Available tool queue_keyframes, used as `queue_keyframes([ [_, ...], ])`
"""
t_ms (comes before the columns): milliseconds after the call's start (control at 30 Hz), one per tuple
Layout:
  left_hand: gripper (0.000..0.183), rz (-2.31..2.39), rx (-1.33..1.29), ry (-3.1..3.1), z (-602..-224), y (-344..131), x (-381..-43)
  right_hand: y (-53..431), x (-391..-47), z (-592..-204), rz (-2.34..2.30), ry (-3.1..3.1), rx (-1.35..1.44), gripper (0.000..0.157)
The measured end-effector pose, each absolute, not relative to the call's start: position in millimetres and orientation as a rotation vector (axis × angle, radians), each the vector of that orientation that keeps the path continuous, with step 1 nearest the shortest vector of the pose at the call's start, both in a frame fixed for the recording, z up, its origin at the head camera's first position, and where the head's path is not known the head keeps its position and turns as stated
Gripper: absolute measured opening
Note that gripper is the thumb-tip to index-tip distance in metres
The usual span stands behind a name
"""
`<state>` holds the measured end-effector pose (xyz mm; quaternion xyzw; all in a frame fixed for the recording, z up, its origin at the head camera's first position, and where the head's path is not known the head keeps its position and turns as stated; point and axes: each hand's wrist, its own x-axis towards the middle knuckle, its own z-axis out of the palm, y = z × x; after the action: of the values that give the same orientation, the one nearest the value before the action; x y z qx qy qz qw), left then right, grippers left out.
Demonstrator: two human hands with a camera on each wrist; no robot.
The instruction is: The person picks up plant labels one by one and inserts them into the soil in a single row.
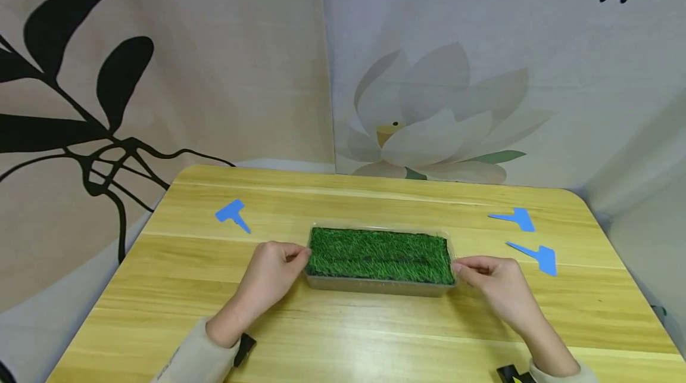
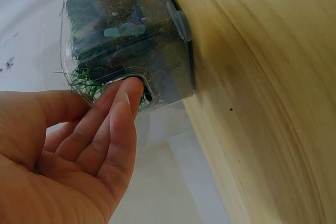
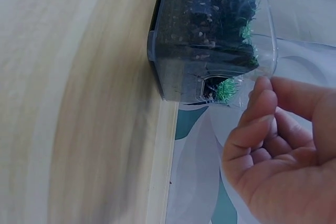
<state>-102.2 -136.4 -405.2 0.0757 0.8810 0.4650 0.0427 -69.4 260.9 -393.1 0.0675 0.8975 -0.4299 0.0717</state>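
Observation:
A long clear plastic planter box (image 1: 375,287) stands on the wooden table, topped by a mat of green grass (image 1: 380,255). My left hand (image 1: 278,267) grips its left end. In the left wrist view that hand's fingertips (image 2: 132,88) reach into the cut-out in the end wall, with the thumb at the rim. At the opposite end my right hand (image 1: 495,282) pinches the upper rim between thumb and fingers, as the right wrist view shows. Dark soil-like material with pale specks (image 3: 202,40) shows through the clear wall.
A blue T-shaped plant label (image 1: 232,214) lies at the back left of the wooden table (image 1: 348,335). Two more blue labels, one farther back (image 1: 521,220) and one nearer (image 1: 545,259), lie to the right. Behind the table hangs a printed curtain (image 1: 257,73).

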Motion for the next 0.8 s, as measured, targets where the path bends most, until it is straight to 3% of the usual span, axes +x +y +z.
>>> queue_keyframes([
  [800, 0.025, 1.433, 0.312, 2.652, -405.0, -137.9, -99.4, 261.1, -61.1, -390.0, -1.188, 2.756, 0.229, 0.029],
])
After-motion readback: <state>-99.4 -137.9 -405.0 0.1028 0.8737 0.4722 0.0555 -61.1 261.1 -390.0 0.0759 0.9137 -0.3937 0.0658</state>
